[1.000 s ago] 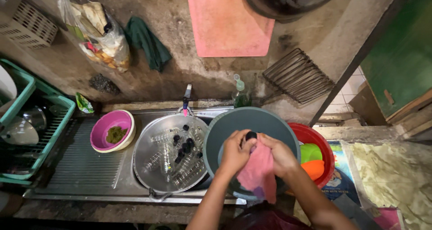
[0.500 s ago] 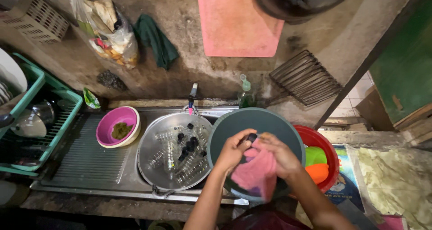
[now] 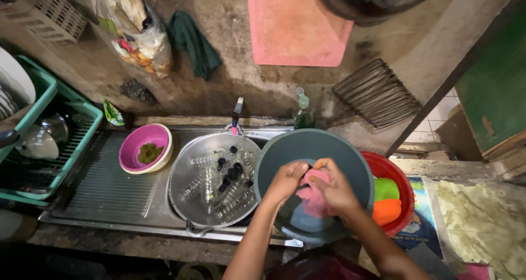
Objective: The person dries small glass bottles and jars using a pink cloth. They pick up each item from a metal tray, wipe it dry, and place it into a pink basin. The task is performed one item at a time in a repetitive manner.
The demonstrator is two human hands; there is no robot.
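Observation:
Both my hands are over a large grey-green basin point(image 3: 329, 146) at the right end of a steel sink. My left hand point(image 3: 286, 181) and my right hand point(image 3: 332, 187) together grip a pink cloth-like thing point(image 3: 313, 199), bunched between the fingers above the water. A small dark object sits at the top of the pink thing, partly hidden by my fingers. To the left stands a round metal basin point(image 3: 189, 165) holding several clear bottles with dark caps point(image 3: 227, 176).
A pink bowl point(image 3: 143, 147) with green stuff rests on the drainboard. A green dish rack point(image 3: 41, 143) is at far left. A red tub point(image 3: 395, 195) with green and orange items sits at right. A tap point(image 3: 236, 114) and a soap bottle point(image 3: 301, 111) stand behind.
My hands have bunched the pink thing tighter; less of it hangs below them than before. The view has shifted slightly right and down.

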